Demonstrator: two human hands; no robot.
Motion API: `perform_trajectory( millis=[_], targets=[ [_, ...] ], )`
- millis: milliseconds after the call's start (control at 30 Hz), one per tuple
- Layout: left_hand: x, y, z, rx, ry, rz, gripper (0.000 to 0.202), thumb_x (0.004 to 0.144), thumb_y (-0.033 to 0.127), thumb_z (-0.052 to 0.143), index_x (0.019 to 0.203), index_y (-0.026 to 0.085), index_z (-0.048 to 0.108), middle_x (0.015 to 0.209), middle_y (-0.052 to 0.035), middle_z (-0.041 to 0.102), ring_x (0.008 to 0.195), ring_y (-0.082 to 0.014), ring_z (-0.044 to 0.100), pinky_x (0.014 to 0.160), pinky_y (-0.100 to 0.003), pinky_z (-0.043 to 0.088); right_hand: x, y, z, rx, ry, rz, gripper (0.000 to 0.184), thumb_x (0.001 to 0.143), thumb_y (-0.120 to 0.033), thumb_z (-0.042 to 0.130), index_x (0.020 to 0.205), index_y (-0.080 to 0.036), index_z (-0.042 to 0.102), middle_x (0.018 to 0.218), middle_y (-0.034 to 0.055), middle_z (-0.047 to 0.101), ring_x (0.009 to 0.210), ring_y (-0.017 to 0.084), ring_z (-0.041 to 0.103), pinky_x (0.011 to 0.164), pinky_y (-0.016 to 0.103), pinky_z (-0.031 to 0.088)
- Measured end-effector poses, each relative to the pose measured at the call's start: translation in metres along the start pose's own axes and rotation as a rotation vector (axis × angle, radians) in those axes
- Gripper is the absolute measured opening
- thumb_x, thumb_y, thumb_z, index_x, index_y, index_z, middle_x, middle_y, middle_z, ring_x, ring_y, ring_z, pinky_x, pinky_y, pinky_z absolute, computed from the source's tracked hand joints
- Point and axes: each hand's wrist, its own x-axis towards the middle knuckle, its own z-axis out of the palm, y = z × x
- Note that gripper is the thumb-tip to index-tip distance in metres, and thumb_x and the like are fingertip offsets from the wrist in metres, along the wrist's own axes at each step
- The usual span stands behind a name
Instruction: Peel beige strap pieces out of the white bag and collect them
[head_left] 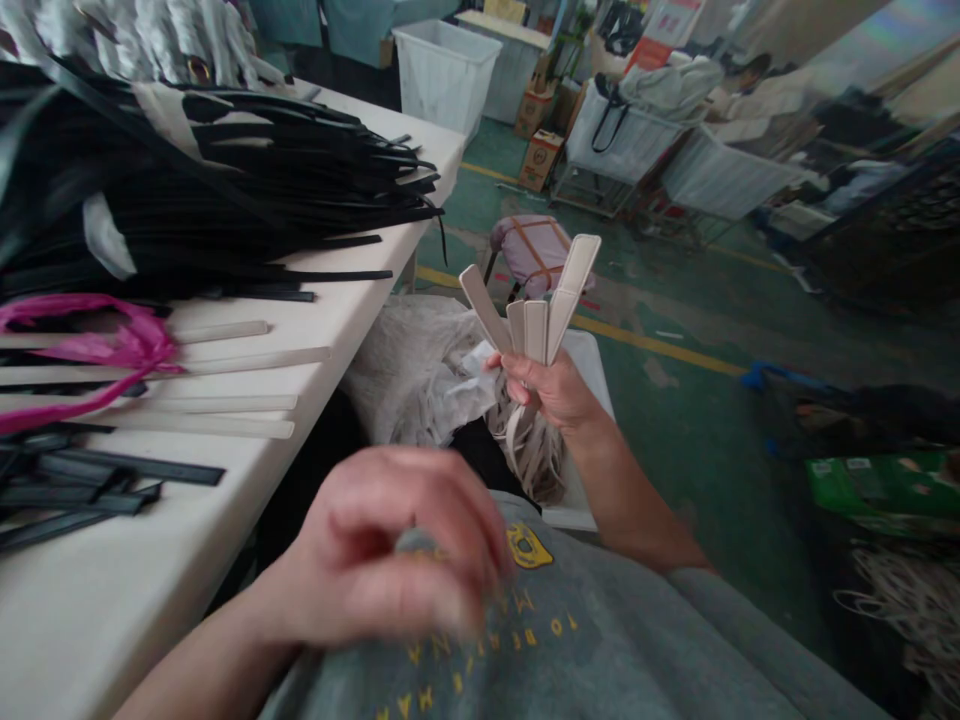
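My right hand (551, 388) is closed around several beige straps (574, 285) with stitched edges, whose flat ends fan upward. Below it, more loose beige straps (536, 460) hang or lie over a white bin (592, 365). My left hand (405, 550) is raised close to the camera in front of my grey shirt. Its fingers curl toward the thumb, but motion smears them, and whether anything is between the tips I cannot tell. Crumpled clear plastic (420, 350) lies beside the straps.
To the left is a white table (360, 310) with a large bundle of black straps (247, 180), several beige strips (247, 405) and a pink plastic tie (142, 345). A cushioned stool (532, 248), white bins (448, 75) and cartons (540, 158) stand on the green floor beyond. Another person sits far back.
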Motion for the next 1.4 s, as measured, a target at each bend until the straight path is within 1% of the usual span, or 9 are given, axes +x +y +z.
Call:
perform_trajectory(
  millis=[67,167,267,333,533,867,1233,1300,1400],
  targets=[
    [0.029,-0.017,0.015,0.027,0.123,0.113,0.028,0.075,0.056,0.074,0.075,0.028,0.07,0.085,-0.0046,0.071,0.088,-0.0265,0.066,0.082,-0.042,0.054,-0.008,-0.006,0.007,-0.038,-0.028,-0.021,0.031,0.079,-0.047,0.075,0.089,-0.018,0.072,0.081,0.0032,0.073,0.041,0.005,0.043,0.037,0.021,0.034],
    [0.065,-0.064,0.031,0.213,0.249,0.089,0.037,0.068,0.044,0.081,0.096,0.022,0.07,0.098,-0.0057,0.072,0.095,-0.0256,0.065,0.089,-0.039,0.051,-0.013,-0.011,0.017,-0.075,-0.058,-0.05,0.032,0.08,-0.047,0.074,0.095,-0.018,0.073,0.079,0.0023,0.072,0.041,0.006,0.045,0.038,0.021,0.036],
    [0.078,-0.104,0.037,0.226,0.109,-0.012,0.026,0.077,0.043,0.072,0.087,0.019,0.071,0.084,-0.0042,0.072,0.08,-0.0215,0.064,0.081,-0.035,0.05,-0.006,-0.012,0.022,-0.072,-0.047,-0.084,0.03,0.08,-0.046,0.075,0.089,-0.017,0.073,0.075,0.0019,0.07,0.041,0.005,0.045,0.038,0.021,0.036],
    [0.074,-0.114,0.037,0.087,-0.01,-0.067,0.027,0.083,0.045,0.065,0.086,0.019,0.072,0.075,-0.003,0.071,0.072,-0.0188,0.064,0.076,-0.032,0.05,0.005,-0.011,0.02,-0.047,0.001,-0.114,0.028,0.079,-0.044,0.075,0.084,-0.017,0.073,0.076,0.0023,0.07,0.042,0.005,0.044,0.039,0.021,0.036],
    [0.038,-0.105,0.019,-0.231,-0.008,-0.193,0.039,0.081,0.05,0.069,0.103,0.018,0.069,0.071,-0.0014,0.068,0.063,-0.0147,0.061,0.067,-0.029,0.051,0.037,-0.003,-0.006,0.053,0.171,-0.1,0.031,0.075,-0.047,0.078,0.08,-0.017,0.071,0.079,0.0019,0.07,0.044,0.004,0.043,0.041,0.021,0.036],
    [-0.006,-0.119,-0.005,-0.232,0.006,-0.34,0.031,0.077,0.047,0.073,0.091,0.019,0.072,0.073,-0.0029,0.07,0.066,-0.0156,0.063,0.069,-0.029,0.052,0.062,0.02,-0.008,0.1,0.162,-0.019,0.031,0.079,-0.05,0.076,0.085,-0.019,0.071,0.08,-0.0001,0.069,0.045,0.003,0.045,0.043,0.02,0.041],
    [0.004,-0.132,-0.003,0.093,-0.259,-0.464,0.022,0.073,0.04,0.071,0.061,0.023,0.072,0.061,-0.0009,0.069,0.061,-0.0174,0.061,0.062,-0.027,0.048,0.083,0.026,0.012,0.036,0.12,-0.03,0.037,0.08,-0.054,0.074,0.09,-0.018,0.071,0.086,0.0017,0.072,0.047,0.003,0.046,0.044,0.018,0.041],
    [0.01,-0.133,0.0,0.058,-0.217,-0.485,0.022,0.069,0.041,0.076,0.059,0.021,0.072,0.063,-0.0019,0.071,0.064,-0.0178,0.062,0.063,-0.027,0.048,0.084,0.026,0.014,0.021,0.137,-0.032,0.034,0.081,-0.052,0.073,0.087,-0.018,0.071,0.088,0.0016,0.073,0.046,0.003,0.045,0.043,0.019,0.04],
    [0.022,-0.133,0.003,-0.257,-0.006,-0.544,0.027,0.061,0.041,0.084,0.066,0.017,0.073,0.071,-0.0048,0.073,0.066,-0.0162,0.064,0.065,-0.026,0.051,0.077,0.029,0.012,-0.055,0.172,-0.038,0.033,0.08,-0.05,0.072,0.084,-0.018,0.072,0.09,0.0031,0.075,0.044,0.003,0.042,0.042,0.02,0.037]
  ],
)
